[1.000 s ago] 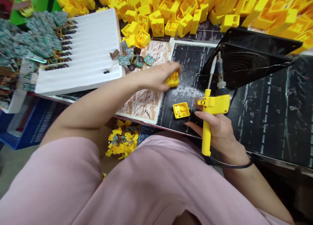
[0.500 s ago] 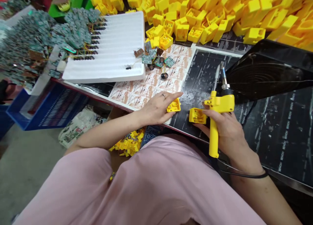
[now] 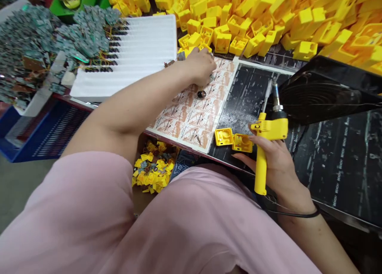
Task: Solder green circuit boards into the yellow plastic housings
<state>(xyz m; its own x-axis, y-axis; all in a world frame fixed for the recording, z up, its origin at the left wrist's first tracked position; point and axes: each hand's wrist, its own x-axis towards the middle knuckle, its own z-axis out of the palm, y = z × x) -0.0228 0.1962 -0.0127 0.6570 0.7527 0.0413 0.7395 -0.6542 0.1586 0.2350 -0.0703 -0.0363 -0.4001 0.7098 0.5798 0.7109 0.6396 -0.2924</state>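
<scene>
My left hand (image 3: 202,67) is over the small cluster of circuit boards beside the white foam tray, its fingers curled down. Whatever lies under the fingertips is hidden. A round black part with wires (image 3: 201,94) lies just below that hand. In my right hand (image 3: 276,156) is a yellow soldering gun (image 3: 261,162), held by its handle with the metal tip (image 3: 275,89) pointing away from me. Two open yellow housings, one on the left (image 3: 224,137) and one on the right (image 3: 242,142), sit side by side on the black mat, near my right thumb and fingers.
A foam tray (image 3: 149,39) with black parts along its left edge stands beside a heap of circuit boards (image 3: 32,47). Yellow housings (image 3: 238,23) pile along the back. A black fan-like box (image 3: 328,91) stands right. Below the table edge is a box of yellow parts (image 3: 155,170).
My left hand has let go of the left yellow housing, now beside the other one, and moved up and away to the circuit boards. My right hand still holds the soldering gun.
</scene>
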